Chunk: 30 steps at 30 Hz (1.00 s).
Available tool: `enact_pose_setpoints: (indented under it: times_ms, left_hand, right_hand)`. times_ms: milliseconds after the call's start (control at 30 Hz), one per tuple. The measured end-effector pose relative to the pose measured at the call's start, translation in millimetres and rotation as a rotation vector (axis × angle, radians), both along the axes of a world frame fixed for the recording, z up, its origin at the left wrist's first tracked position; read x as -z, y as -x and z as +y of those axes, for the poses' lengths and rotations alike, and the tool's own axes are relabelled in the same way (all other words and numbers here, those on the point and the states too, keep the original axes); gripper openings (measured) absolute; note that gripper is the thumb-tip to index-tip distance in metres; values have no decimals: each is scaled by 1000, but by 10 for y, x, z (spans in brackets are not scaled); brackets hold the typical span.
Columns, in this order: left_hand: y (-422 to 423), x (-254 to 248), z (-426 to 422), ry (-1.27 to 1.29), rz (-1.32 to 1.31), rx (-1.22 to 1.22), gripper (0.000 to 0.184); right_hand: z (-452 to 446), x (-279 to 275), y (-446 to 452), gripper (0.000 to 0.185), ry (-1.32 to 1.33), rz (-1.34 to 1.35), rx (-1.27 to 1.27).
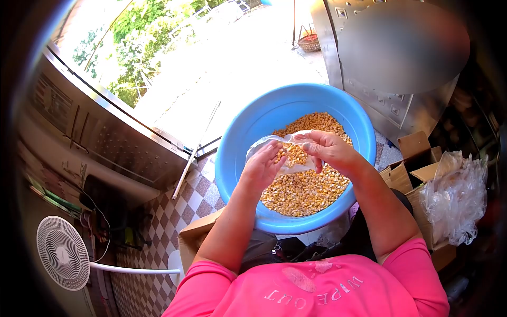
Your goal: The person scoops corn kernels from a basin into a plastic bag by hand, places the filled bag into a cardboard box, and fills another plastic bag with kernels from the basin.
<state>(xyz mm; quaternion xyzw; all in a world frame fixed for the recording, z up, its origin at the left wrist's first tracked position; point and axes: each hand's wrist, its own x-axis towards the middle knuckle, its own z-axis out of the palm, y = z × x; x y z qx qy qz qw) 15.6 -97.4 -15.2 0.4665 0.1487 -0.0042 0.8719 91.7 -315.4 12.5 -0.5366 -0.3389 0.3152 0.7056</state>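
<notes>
My left hand (260, 162) and my right hand (331, 149) meet at a small, clear plastic bag (288, 169) above a wide, round, blue plastic tub (244, 127) heaped with golden-yellow dried corn kernels (303, 194). My right thumb and fingers grasp the bag's right side; my left fingers curve against its left side, though I cannot tell how firmly they grip. Kernels show at the bag's middle, between my palms.

Working over the tub probably means any stray kernel drops back onto the pile. The tub sits close to my lap, seemingly to keep the reach short, and a crumpled heap of clear plastic bags (455, 196) lies by my right elbow, likely for easy reach.

The tub's near rim passes under my forearms, and a brown cardboard box (191, 239) crowds my left one. Freer space lies forward and left, above the tub's bare blue wall; on the right, a brown cardboard carton (397, 178) stands just beyond the rim.
</notes>
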Motion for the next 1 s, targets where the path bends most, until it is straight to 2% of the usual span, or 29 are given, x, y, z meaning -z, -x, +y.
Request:
enact_pose_setpoints:
  times_ms: [233, 300, 333, 400, 433, 500, 667, 733, 767, 833, 867, 900, 967, 1000]
  left_hand:
    - [-13, 22, -20, -155, -1, -8, 46]
    - [-23, 40, -13, -340, 99, -3, 45]
    - [-29, 61, -3, -339, 100, -4, 45]
    - [-34, 89, 7, -666, 149, 192, 43]
    - [-29, 91, -18, -666, 150, 192, 43]
    - [-13, 83, -121, -1133, 74, 215, 40]
    - [-10, 137, -105, -1114, 85, 219, 43]
    - [27, 72, -148, -1365, 73, 335, 47]
    - [50, 35, -176, -1366, 72, 335, 47]
    - [106, -9, -225, -1831, 99, 470, 49]
    - [136, 30, -224, -1929, 128, 422, 36]
    - [104, 62, -187, -1929, 128, 421, 36]
    - [27, 98, -103, -2040, 340, 299, 22]
    - [40, 78, -90, -2041, 339, 298, 22]
  right_hand:
    - [-1, -5, 8, 38, 12, -3, 5]
    - [6, -14, 13, 38, 2, -9, 10]
    - [2, -18, 12, 38, 2, -8, 9]
    - [-9, -24, 9, 38, 24, 1, -3]
    - [-8, -19, 10, 38, 25, 1, -3]
    - [-7, -4, 9, 38, 14, 9, 0]
    - [3, 4, 3, 38, -16, 22, 3]
    - [4, 4, -5, 37, -27, 19, 4]
    - [4, -1, -9, 38, -22, 15, 11]
    - [11, 6, -11, 39, -17, 10, 17]
    - [23, 22, -11, 37, -29, 15, 30]
    - [29, 30, -9, 35, -41, 20, 43]
    - [27, 25, -5, 34, -44, 16, 47]
    - [24, 22, -4, 33, -46, 14, 51]
